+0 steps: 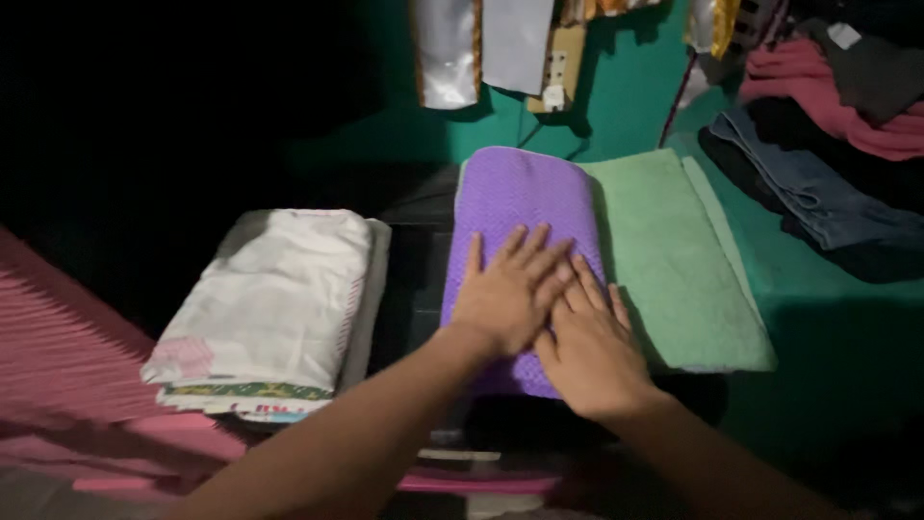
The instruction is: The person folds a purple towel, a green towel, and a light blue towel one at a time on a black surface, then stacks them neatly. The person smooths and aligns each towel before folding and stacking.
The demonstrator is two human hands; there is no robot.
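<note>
Item: purple towel (520, 207), textured weave, folded to a long narrow rectangle, lying at centre frame and running from mid-frame toward the upper centre. Its near end is covered by both hands.

Left hand (502, 294): flat on the purple towel, palm down, fingers (525, 252) spread and extended, gripping nothing. Right hand (589, 349): flat beside it, lower and to the right, fingers straight and close together, their tips tucked partly under the left hand's fingers; likewise holding nothing, only pressing.

Adjoining, right of centre: green towel (679, 260), folded flat, touching the purple towel along its long edge, partly under it as far as can be told.

Left of centre: stack of folded cloths (274, 299), white on top, patterned edges showing beneath, set apart from the purple towel by a dark gap. The supporting surface there is too dark to identify.

Lower left: pink pleated fabric (58, 356).

Upper right: heap of unfolded clothes (828, 144), pink, dark and blue denim, on a green surface.

Upper centre: hanging pale items (486, 48) against a green wall.

Condition of work, as judged: the purple towel appears fully folded and is being smoothed; green towel and white stack look finished; the heap at upper right appears not yet folded.
</note>
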